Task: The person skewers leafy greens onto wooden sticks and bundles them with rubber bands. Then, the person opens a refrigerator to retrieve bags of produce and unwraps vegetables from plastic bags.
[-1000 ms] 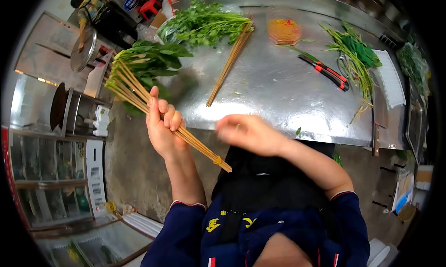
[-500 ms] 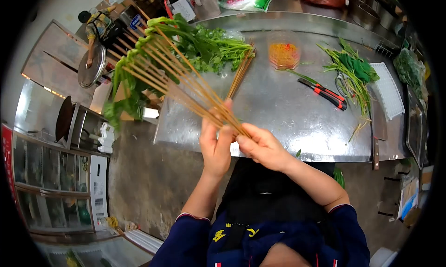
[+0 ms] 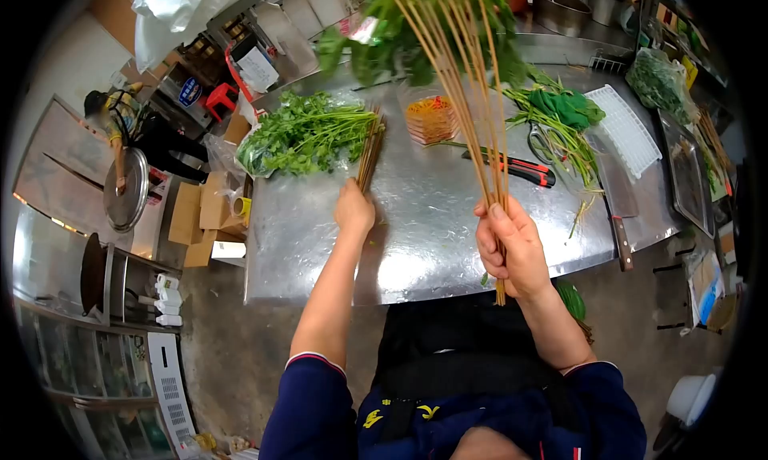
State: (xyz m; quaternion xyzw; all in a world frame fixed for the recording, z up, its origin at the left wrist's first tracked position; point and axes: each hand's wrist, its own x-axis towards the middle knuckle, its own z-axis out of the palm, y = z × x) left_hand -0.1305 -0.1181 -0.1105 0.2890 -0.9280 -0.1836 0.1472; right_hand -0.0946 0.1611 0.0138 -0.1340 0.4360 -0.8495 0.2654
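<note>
My right hand (image 3: 512, 244) is closed around the lower ends of a fanned bunch of bamboo skewers (image 3: 472, 100). Green leafy vegetables (image 3: 432, 28) are threaded on their upper ends, partly cut off by the top of the view. On the steel table, my left hand (image 3: 354, 208) has its fingers curled at the near end of a second bundle of bare bamboo skewers (image 3: 370, 152); its fingertips are mostly hidden. A heap of leafy herbs (image 3: 308, 132) lies just beyond and left of that bundle.
A clear container of orange-red pieces (image 3: 430, 120) stands mid-table. Right of it lie a red-black cutter (image 3: 528, 172), scissors (image 3: 544, 140), cut green stems (image 3: 572, 152), a cleaver (image 3: 620, 220) and a white rack (image 3: 628, 128). Another person (image 3: 132, 128) holds a round lid (image 3: 126, 192) at left.
My left hand has left the held skewers and moved to the bundle on the table. My right hand has swung the loaded skewers rightward and more upright. The view has shifted.
</note>
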